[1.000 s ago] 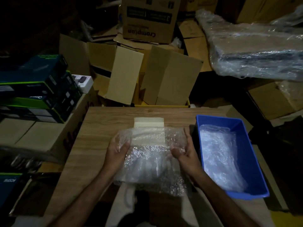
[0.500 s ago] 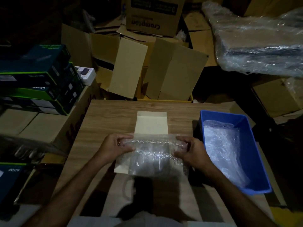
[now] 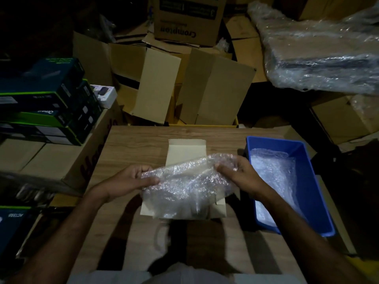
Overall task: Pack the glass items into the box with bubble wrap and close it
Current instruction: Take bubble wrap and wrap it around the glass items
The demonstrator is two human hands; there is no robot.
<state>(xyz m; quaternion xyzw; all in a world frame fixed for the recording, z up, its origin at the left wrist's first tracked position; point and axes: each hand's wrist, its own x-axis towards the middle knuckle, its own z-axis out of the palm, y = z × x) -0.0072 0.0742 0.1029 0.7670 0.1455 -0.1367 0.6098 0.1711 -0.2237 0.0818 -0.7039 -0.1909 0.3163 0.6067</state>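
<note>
A crumpled sheet of bubble wrap (image 3: 184,185) hangs between my two hands over a small cream cardboard box (image 3: 185,149) whose lid flap lies open on the wooden table (image 3: 131,144). My left hand (image 3: 131,179) pinches the sheet's left edge. My right hand (image 3: 240,173) grips its upper right corner, held a little higher. The wrap hides most of the box's inside, and I cannot make out a glass item under it.
A blue plastic bin (image 3: 307,173) with more bubble wrap (image 3: 272,181) stands at the table's right. Open cardboard cartons (image 3: 205,89) pile up behind the table. Dark green boxes (image 3: 45,103) are stacked at the left. A wrapped bundle (image 3: 320,50) lies at the far right.
Both hands have lifted and spread the bubble wrap, the right corner rising; earlier it was folded into a tight roll over the box. More of the box's lid flap shows.
</note>
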